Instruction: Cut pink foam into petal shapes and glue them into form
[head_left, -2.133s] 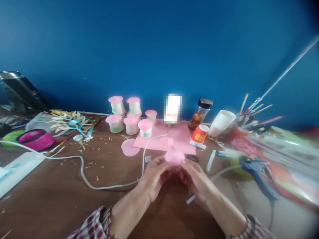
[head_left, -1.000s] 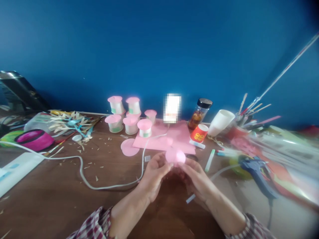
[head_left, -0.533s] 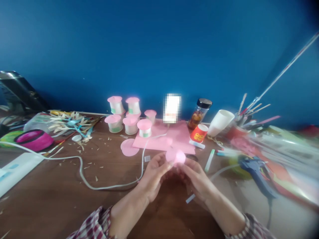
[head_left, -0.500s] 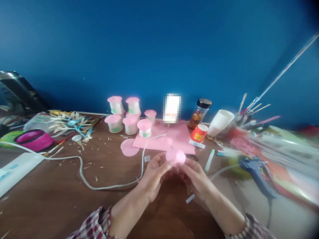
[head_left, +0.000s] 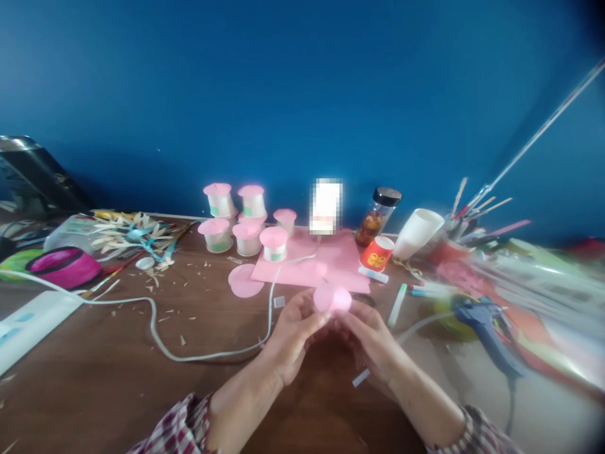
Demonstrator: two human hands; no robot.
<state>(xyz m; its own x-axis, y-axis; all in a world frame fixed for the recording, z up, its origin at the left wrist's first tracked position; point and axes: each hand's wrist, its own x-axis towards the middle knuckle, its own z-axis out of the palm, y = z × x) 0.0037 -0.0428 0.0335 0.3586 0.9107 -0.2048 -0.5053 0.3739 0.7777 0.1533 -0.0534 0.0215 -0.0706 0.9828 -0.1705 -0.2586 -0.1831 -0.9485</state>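
My left hand (head_left: 290, 334) and my right hand (head_left: 371, 337) meet over the middle of the brown table (head_left: 94, 378). Together they pinch a small round pink piece (head_left: 332, 299), held up at the fingertips, with the fingers of both hands curled round it. What lies under the pink top is hidden by my fingers. Just beyond it lies a pink sheet (head_left: 312, 261), and a loose pink disc (head_left: 246, 280) rests to its left.
Several small white cups with pink tops (head_left: 246, 217) stand at the back. A white cable (head_left: 155, 321) loops across the table. A red paper cup (head_left: 377, 253), a jar (head_left: 379, 217) and a white cup (head_left: 418, 233) stand right of centre. A blue glue gun (head_left: 489, 328) lies at right, a magenta bowl (head_left: 63, 265) at left.
The pink piece has turned slightly between my fingertips. Both hands stay in the same place.
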